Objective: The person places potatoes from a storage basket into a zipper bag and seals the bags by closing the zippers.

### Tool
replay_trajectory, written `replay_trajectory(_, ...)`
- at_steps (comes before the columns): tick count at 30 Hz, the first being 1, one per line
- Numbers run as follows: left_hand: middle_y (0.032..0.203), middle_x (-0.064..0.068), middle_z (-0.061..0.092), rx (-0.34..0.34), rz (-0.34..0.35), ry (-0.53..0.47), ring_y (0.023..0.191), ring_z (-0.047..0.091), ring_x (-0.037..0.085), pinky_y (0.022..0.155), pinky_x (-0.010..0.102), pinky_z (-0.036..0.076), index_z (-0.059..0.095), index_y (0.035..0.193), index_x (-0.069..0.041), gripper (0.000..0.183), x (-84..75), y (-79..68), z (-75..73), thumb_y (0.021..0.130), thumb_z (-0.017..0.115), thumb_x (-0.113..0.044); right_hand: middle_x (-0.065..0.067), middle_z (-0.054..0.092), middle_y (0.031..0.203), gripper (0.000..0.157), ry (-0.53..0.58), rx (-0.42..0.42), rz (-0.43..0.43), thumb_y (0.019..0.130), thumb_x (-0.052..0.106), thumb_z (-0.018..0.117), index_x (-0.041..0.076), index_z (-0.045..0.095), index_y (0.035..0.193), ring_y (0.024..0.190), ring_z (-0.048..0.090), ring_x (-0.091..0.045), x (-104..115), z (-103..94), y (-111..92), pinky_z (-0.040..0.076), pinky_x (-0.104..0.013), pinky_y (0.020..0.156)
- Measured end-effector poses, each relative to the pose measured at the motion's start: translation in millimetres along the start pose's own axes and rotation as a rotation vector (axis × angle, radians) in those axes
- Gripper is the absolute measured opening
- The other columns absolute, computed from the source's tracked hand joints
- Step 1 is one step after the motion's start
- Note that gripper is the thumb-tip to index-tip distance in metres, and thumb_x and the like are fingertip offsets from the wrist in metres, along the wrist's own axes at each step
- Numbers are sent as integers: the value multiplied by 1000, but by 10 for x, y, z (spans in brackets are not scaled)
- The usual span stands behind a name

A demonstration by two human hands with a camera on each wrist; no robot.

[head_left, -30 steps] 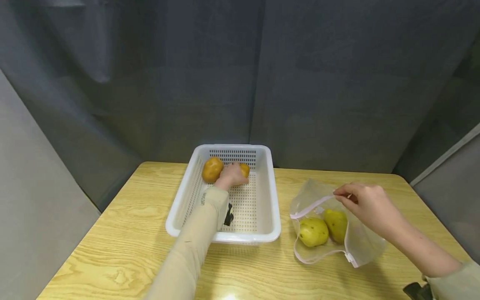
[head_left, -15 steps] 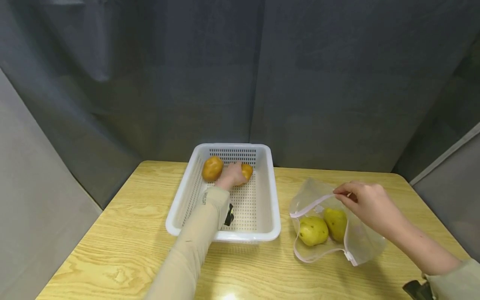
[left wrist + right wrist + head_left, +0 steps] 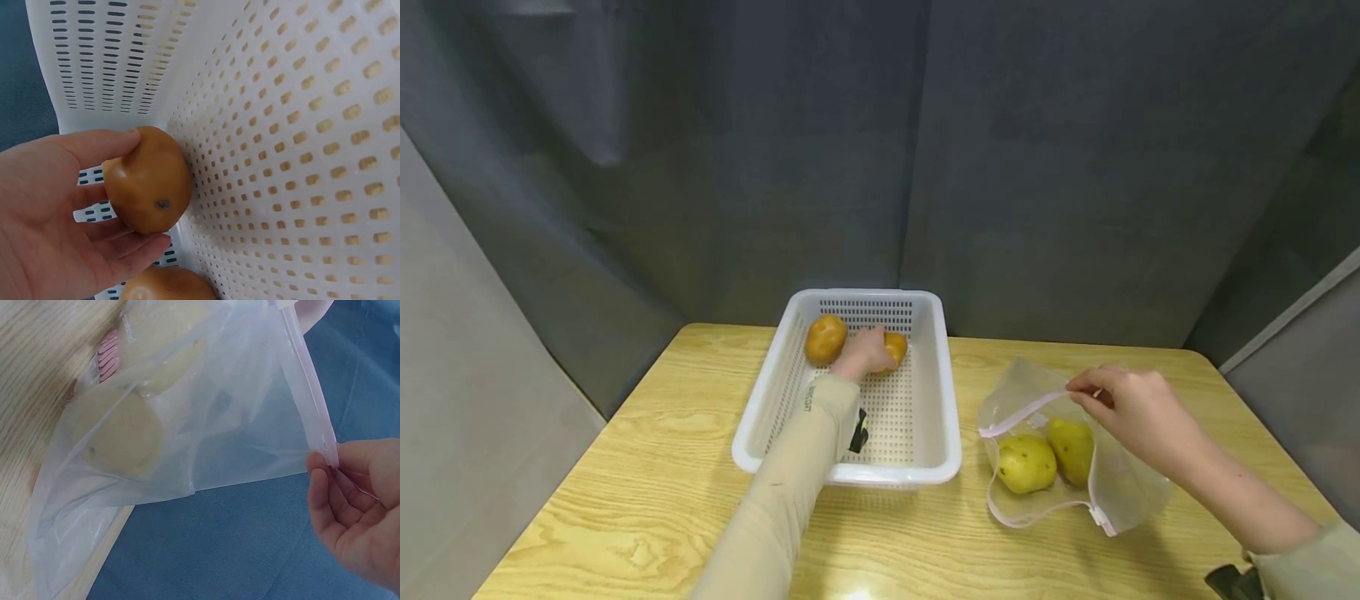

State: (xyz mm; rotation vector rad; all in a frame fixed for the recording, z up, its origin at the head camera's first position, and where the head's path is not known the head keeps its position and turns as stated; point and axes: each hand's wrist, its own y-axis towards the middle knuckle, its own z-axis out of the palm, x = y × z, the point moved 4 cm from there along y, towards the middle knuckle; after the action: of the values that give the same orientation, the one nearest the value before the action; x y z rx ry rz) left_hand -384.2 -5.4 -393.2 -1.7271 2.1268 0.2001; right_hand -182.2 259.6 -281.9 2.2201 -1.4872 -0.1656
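Inside the white perforated basket (image 3: 951, 417), my left hand (image 3: 867, 350) grips a smooth orange-brown fruit (image 3: 153, 181) with a dark dimple. Thumb and fingers wrap opposite sides of it in the left wrist view. Beside it in the basket lies a second orange-brown fruit (image 3: 826, 339), lumpy and rounded. To the right, my right hand (image 3: 1138, 412) pinches the pink zip edge of a clear zip bag (image 3: 1138, 492) between thumb and forefinger. The bag's mouth gapes toward me. Two yellow pears (image 3: 1027, 462) lie side by side in it.
The basket and bag stand on a wood-grain table (image 3: 647, 500). A dark curtain (image 3: 737, 167) hangs behind the table's far edge, and a grey panel (image 3: 467, 375) rises on the left. High basket walls surround the left hand.
The fruit at my left hand has shifted slightly to the right inside the basket and shows more beyond the fingers. My right hand and the bag have hardly moved.
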Motion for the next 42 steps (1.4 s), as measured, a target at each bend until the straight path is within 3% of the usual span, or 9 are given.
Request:
replay_trajectory(10, 120, 12, 54, -6, 47, 48, 98, 51, 24, 88, 39, 42, 44, 131, -8, 64, -91, -22, -110, 73, 68, -22, -2, 67, 75, 7, -3, -2, 13, 75, 9, 71, 8, 70, 82, 59, 58, -8, -14, 5, -24, 47, -23, 51)
replay_trajectory(18, 121, 10, 54, 4, 50, 31, 99, 50, 23, 89, 37, 41, 43, 133, -8, 65, -82, -110, -264, 74, 67, -24, 0, 67, 75, 8, 3, -30, -17, 74, 10, 72, 9, 70, 81, 58, 57, -6, 4, 25, -1, 47, -22, 51)
replay_trajectory(24, 127, 11, 52, -19, 107, 14, 106, 50, 24, 95, 39, 39, 41, 134, -7, 68, -120, -126, -376, 74, 67, -24, 0, 67, 75, 8, 12, -34, -7, 73, 9, 72, 10, 70, 80, 57, 56, -5, -12, 27, -23, 46, -20, 50)
replay_trajectory(32, 117, 10, 56, -60, 209, 16, 100, 51, 24, 86, 38, 42, 44, 131, -6, 65, -218, -205, -548, 74, 67, -26, -1, 67, 76, 8, 6, -48, -4, 73, 9, 72, 10, 70, 80, 56, 57, -6, -52, 7, -36, 46, -20, 50)
replay_trajectory(42, 115, 8, 57, -76, 251, -13, 96, 51, 21, 85, 36, 42, 45, 132, -10, 65, -261, -309, -624, 74, 68, -29, -1, 67, 78, 7, 6, -26, 17, 74, 10, 72, 10, 70, 81, 57, 57, -5, -58, 42, -35, 45, -20, 50)
